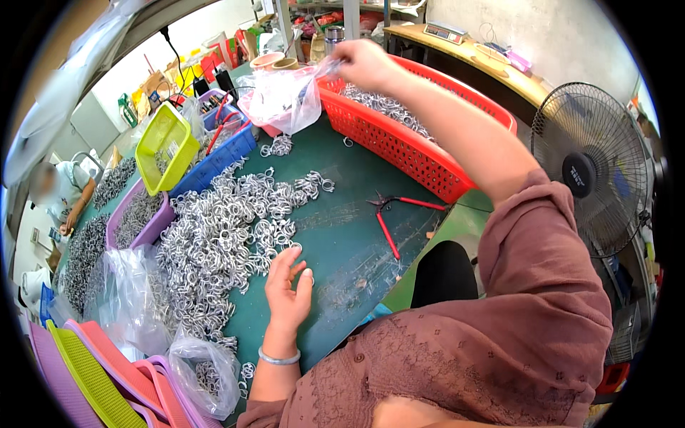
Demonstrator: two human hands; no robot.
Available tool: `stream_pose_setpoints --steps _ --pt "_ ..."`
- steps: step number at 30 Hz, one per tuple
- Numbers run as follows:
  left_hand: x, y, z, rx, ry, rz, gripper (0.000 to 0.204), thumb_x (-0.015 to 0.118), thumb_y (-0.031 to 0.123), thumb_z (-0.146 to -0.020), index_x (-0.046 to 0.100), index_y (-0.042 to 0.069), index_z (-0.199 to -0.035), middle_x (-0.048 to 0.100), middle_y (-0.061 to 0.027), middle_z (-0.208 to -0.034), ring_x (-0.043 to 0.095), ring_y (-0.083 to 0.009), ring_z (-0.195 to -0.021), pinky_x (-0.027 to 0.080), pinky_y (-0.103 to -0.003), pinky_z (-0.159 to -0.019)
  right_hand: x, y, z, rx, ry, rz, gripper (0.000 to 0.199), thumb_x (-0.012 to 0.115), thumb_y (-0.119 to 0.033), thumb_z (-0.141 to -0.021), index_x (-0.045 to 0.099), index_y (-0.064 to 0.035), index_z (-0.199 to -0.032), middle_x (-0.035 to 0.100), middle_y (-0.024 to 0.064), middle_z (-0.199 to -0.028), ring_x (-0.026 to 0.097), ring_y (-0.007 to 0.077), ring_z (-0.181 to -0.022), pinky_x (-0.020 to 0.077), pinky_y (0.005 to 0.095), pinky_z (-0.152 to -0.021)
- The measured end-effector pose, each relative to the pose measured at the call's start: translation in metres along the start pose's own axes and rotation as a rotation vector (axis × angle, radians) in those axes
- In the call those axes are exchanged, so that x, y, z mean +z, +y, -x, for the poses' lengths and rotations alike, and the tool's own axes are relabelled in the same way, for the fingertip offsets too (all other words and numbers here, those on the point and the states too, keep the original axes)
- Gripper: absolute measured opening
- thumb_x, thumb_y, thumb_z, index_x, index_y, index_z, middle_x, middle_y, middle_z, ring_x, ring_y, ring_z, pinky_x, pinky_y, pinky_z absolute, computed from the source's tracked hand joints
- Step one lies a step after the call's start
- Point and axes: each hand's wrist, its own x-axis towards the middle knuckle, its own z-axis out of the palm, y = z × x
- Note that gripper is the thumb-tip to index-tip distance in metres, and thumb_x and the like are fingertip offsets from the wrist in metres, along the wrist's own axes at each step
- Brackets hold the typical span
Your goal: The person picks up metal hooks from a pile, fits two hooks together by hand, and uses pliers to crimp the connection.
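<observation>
The rings point(203, 242) lie heaped on the green table point(332, 253), beside the left hand point(289, 294), whose fingers are loosely spread with nothing visibly gripped. Each ring looks light, hard and smooth, unlikely to break but prone to snagging its neighbours; a fingertip pinch on the outer band should suit. The right hand point(364, 65) bends its fingers together beside the clear bag point(294, 100); whether they pinch film or metal cannot be told. The bag seems thin, limp and slippery, best held by its rim. It sits over a pink bin point(270, 130). The red basket point(407, 139) holds more rings, as does the small bag point(227, 399); the purple bin point(160, 227) holds small metal pieces.
</observation>
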Motion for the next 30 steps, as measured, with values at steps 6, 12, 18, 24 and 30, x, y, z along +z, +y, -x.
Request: stream_pose_setpoints --steps 6,12,18,24,30 --pt "0.000 0.003 -0.004 0.141 -0.011 -0.271 0.031 0.053 -0.007 -0.074 0.055 -0.002 -0.104 0.053 -0.0160 -0.105 0.057 -0.0203 -0.088 0.050 -0.028 -0.073 -0.025 0.143 -0.055 0.488 0.062 0.189 0.022 0.053 -0.012 -0.070 0.064 -0.0014 -0.086 0.064 0.0165 -0.077 0.063 0.0282 -0.071 0.0496 0.0343 -0.068" --pt "0.001 0.009 -0.008 0.149 0.053 -0.306 0.026 0.054 -0.006 -0.072 0.058 -0.002 -0.097 0.057 -0.0155 -0.098 0.058 -0.0226 -0.079 0.048 -0.028 -0.068 -0.025 0.199 -0.070 0.695 -0.158 0.638 0.028 0.054 -0.020 -0.075 0.063 0.0001 -0.093 0.063 0.0156 -0.093 0.062 0.0253 -0.089 0.0476 0.0313 -0.076" --pt "-0.004 0.003 -0.009 0.179 0.107 -0.377 0.022 0.054 -0.005 -0.072 0.059 -0.002 -0.094 0.058 -0.0158 -0.095 0.058 -0.0238 -0.077 0.047 -0.029 -0.068 -0.013 0.213 -0.073 0.706 0.130 0.364 0.032 0.045 -0.022 -0.079 0.061 -0.0014 -0.099 0.062 0.0121 -0.100 0.060 0.0259 -0.092 0.0472 0.0336 -0.077" --pt "-0.011 0.000 -0.009 0.113 0.172 -0.477 0.021 0.054 -0.003 -0.072 0.060 0.001 -0.091 0.058 -0.0134 -0.088 0.055 -0.0249 -0.077 0.045 -0.030 -0.067 -0.002 0.146 -0.097 0.348 0.354 -0.017 0.018 0.053 -0.015 -0.072 0.065 -0.0017 -0.076 0.065 0.0125 -0.074 0.060 0.0238 -0.067 0.0457 0.0332 -0.060" --pt "-0.014 -0.013 -0.005 0.040 0.147 -0.523 0.020 0.056 0.000 -0.072 0.060 0.001 -0.091 0.057 -0.0134 -0.088 0.055 -0.0270 -0.079 0.044 -0.033 -0.071 0.038 -0.033 -0.049 -0.051 -0.606 0.136 0.026 0.054 -0.019 -0.077 0.058 -0.0033 -0.098 0.062 0.0126 -0.082 0.061 0.0211 -0.059 0.0504 0.0327 -0.050"
